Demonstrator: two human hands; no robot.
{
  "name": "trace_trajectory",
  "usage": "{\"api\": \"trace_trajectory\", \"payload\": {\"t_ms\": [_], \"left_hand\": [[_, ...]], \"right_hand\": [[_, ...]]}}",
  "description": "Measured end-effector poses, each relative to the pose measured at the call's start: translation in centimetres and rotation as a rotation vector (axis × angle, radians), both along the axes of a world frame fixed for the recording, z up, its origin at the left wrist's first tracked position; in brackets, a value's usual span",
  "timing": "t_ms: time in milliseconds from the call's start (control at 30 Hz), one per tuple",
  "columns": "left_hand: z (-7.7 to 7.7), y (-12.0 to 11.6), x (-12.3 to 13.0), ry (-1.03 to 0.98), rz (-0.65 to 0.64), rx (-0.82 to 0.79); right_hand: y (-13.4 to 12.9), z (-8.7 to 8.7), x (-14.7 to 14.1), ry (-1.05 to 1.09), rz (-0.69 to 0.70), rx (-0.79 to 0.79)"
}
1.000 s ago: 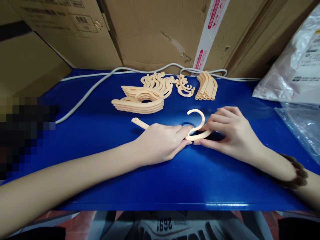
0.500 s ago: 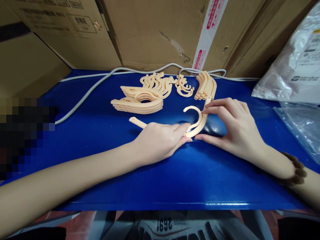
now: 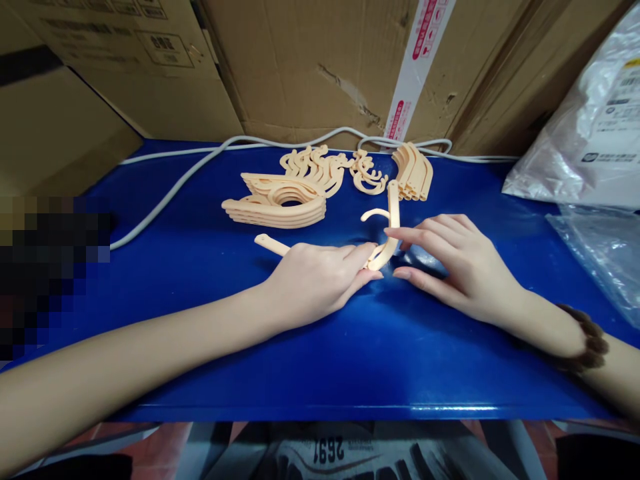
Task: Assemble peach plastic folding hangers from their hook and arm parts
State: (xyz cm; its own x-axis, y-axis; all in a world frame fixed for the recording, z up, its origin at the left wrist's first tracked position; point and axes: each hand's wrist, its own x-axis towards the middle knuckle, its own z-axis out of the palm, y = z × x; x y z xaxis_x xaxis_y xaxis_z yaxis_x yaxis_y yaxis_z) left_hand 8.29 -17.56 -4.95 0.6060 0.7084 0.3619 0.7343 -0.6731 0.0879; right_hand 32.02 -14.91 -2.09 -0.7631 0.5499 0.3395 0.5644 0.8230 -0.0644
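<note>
A cream plastic folding clothes hanger (image 3: 395, 208) is pinched at its middle by my left hand (image 3: 317, 280), between thumb and fingers. One arm of it sticks out left behind the hand; the other stands up on the right, with the hook curving left beside it. The middle joint is mostly hidden by my fingers. My right hand (image 3: 457, 270) has its fingers apart, the index fingertip against the right arm of the hanger, the thumb clear of it. Just beyond lies a stack of folded hangers (image 3: 280, 212).
Behind the stack lie wavy cream pieces (image 3: 320, 170), small hooks (image 3: 369, 175) and a bundle of curved arms (image 3: 414, 172). A white cable (image 3: 190, 170) runs along the back of the blue table (image 3: 350, 373). Cardboard boxes (image 3: 300, 67) stand behind; plastic packaging (image 3: 580, 133) lies at right.
The hanger's right arm has swung left and more upright, and the hook appears flatter. My right hand has moved slightly down, its index finger following the arm. My left hand keeps its grip.
</note>
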Motion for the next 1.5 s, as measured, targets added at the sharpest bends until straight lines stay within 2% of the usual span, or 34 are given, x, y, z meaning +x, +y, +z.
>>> {"api": "trace_trajectory", "payload": {"t_ms": [133,233,367,533,700,1167,1500], "left_hand": [[-0.2,0.0,0.0,0.001,-0.013,0.024],[-0.3,0.0,0.0,-0.009,-0.037,0.064],[-0.1,0.1,0.0,0.006,-0.060,0.127],[0.0,0.1,0.0,0.003,-0.109,0.243],[-0.1,0.3,-0.2,0.009,-0.095,0.253],[0.2,0.5,0.0,0.091,-0.029,0.250],[0.1,0.6,0.0,0.080,-0.025,0.176]], "right_hand": [[0.1,-0.2,-0.1,-0.045,0.081,-0.023],[0.1,-0.3,-0.1,-0.046,0.089,-0.043],[0.1,-0.3,-0.1,-0.010,0.049,-0.031],[0.8,-0.3,0.2,0.059,-0.063,-0.008],[1.7,-0.6,0.9,0.087,-0.143,-0.001],[3.0,-1.5,1.5,-0.043,-0.140,0.024],[3.6,-1.7,1.7,0.074,-0.118,-0.122]]}}
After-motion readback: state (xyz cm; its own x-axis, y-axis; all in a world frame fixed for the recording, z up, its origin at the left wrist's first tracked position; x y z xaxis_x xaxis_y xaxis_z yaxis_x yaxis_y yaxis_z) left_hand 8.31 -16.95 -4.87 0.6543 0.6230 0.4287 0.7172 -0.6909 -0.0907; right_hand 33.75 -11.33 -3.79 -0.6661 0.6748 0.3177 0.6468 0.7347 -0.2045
